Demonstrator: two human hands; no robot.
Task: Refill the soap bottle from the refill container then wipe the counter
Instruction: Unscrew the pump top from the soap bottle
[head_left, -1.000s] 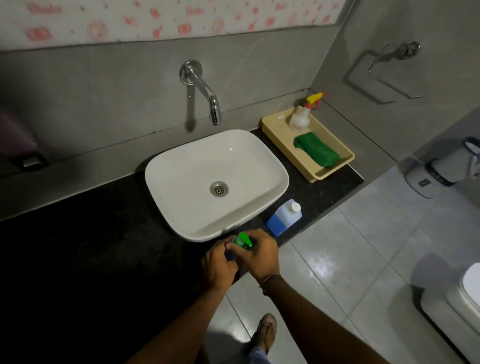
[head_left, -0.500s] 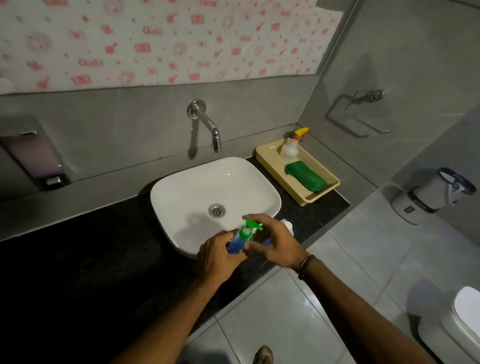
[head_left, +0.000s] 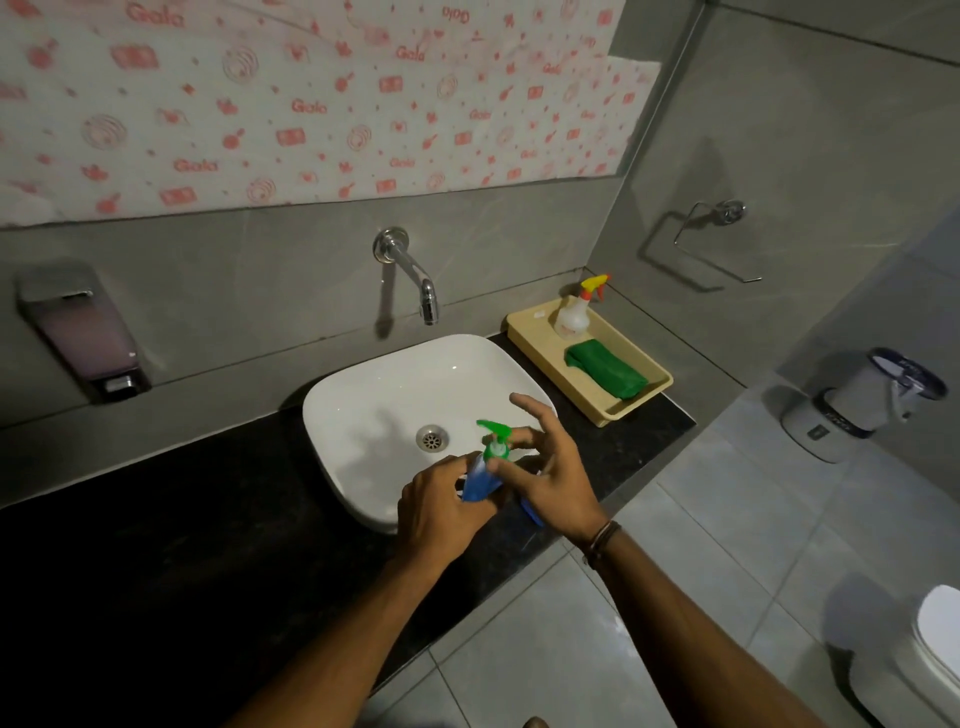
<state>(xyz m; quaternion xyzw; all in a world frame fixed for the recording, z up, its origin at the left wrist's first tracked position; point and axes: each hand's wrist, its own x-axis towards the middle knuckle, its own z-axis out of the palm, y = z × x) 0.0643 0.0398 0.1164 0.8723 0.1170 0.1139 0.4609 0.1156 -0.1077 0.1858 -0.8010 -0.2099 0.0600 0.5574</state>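
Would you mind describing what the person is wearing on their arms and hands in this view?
Both forearms are bare, with no sleeves in view. The left hand wears nothing: no glove, ring or watch shows. The right hand is also ungloved, but a dark band, seemingly a few thin cords or bangles stacked together, circles its wrist. No other markings are visible in the dim light.

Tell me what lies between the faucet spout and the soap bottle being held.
The white sink basin with its drain, below the faucet and behind the soap bottle, seen in the head view.
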